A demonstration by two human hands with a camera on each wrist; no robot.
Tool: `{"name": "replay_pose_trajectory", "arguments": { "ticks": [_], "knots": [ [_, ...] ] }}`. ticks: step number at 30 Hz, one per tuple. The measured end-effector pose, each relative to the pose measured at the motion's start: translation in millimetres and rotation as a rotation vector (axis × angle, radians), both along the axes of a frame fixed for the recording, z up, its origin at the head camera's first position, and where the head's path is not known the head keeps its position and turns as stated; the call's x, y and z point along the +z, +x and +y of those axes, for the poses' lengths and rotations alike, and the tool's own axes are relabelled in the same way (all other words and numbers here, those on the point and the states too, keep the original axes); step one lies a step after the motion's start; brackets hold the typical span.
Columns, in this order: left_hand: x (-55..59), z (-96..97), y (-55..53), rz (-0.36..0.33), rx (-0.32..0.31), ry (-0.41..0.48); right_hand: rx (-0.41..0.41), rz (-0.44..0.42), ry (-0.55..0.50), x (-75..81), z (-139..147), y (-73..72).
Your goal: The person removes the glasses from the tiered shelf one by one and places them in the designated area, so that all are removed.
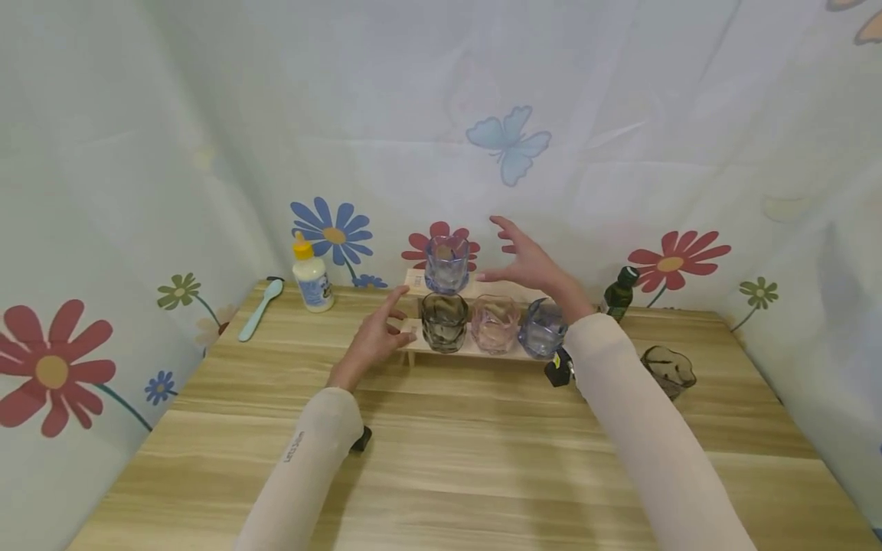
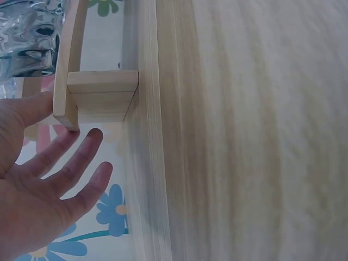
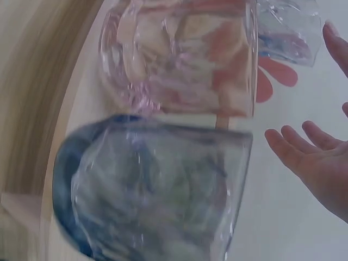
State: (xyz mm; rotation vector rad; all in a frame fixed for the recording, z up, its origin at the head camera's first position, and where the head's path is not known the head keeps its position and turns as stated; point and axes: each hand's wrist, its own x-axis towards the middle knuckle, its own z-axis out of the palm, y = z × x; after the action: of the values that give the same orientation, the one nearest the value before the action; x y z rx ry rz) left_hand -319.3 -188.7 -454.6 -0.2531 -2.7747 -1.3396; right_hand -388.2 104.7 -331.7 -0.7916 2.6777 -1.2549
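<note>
A small two-tier wooden rack [image 1: 475, 349] carries glass cups. On its lower step stand a grey cup [image 1: 444, 324], a pink cup [image 1: 494, 325] and a blue cup [image 1: 542, 330]; a bluish-purple cup [image 1: 447, 266] stands alone on the upper step. My left hand [image 1: 375, 337] is at the rack's left end, thumb and fingers spread around the lower board's end [image 2: 66, 111]. My right hand [image 1: 530, 264] hovers over the upper step, right of the purple cup and apart from it, fingers spread and holding nothing. Its palm shows at the edge of the right wrist view.
Right of the rack, a dark grey glass [image 1: 668, 371] leans on the wooden table [image 1: 475, 459], with a green bottle [image 1: 620, 293] behind. At the back left are a yellow-capped bottle [image 1: 313, 277] and a pale green spoon [image 1: 261, 310]. A flowered curtain [image 1: 386, 99] hangs behind.
</note>
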Motion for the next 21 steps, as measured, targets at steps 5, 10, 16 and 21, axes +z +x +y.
{"name": "replay_pose_trajectory", "arguments": {
  "ticks": [5, 10, 16, 21],
  "knots": [
    [0.1, 0.5, 0.6, 0.005, 0.003, 0.003, 0.005, -0.020, -0.007, -3.7, -20, -4.1],
    [0.3, 1.1, 0.8, 0.000, 0.007, 0.006, 0.016, -0.025, -0.024, -8.4, -38, -6.8],
    [0.2, 0.7, 0.9, 0.012, 0.012, -0.003, 0.028, -0.007, -0.020, -10.8, -58, -6.1],
    [0.1, 0.0, 0.9, 0.017, 0.014, 0.004, 0.042, 0.026, 0.006, -10.4, -70, -7.4]
  ]
}}
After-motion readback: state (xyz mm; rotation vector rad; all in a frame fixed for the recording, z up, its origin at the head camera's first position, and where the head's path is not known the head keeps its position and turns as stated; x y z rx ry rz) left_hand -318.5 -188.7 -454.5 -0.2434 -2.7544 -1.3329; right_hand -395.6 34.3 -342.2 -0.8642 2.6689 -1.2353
